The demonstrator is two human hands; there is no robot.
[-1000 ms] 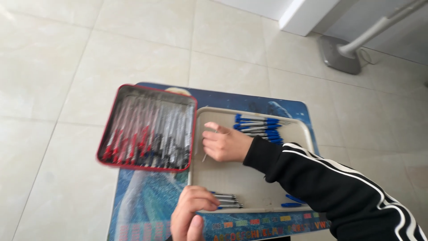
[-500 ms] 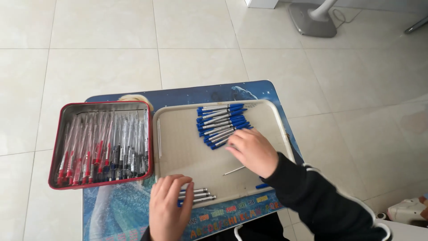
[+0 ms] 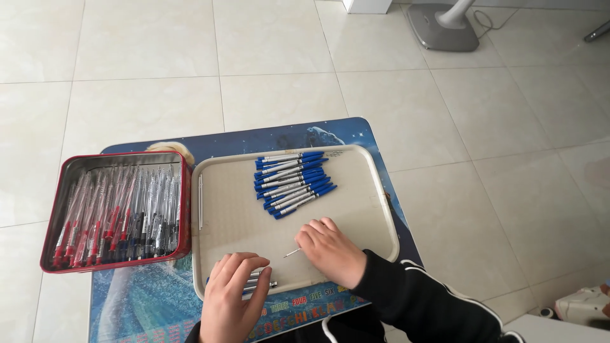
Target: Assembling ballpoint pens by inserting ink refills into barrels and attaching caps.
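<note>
A beige tray (image 3: 362, 219) lies on a small blue table (image 3: 241, 140). A row of several blue-capped pens (image 3: 293, 181) rests at the tray's far side. My right hand (image 3: 330, 251) lies flat on the tray near its front edge, and a thin pen refill (image 3: 292, 253) lies by the fingertips. Over the tray's front left corner, my left hand (image 3: 232, 298) rests on a few silver pen parts (image 3: 262, 284). A single clear pen (image 3: 201, 202) lies along the tray's left rim.
A red metal tin (image 3: 184, 203) full of red and black pens sits on the table's left side. Pale floor tiles surround the table. A grey fan base (image 3: 441, 28) stands at the far right, and a white object (image 3: 584, 305) is at the lower right.
The view has shifted. My right hand has pulled back from the blue pens toward the tray's front. My left hand has settled over the pen parts.
</note>
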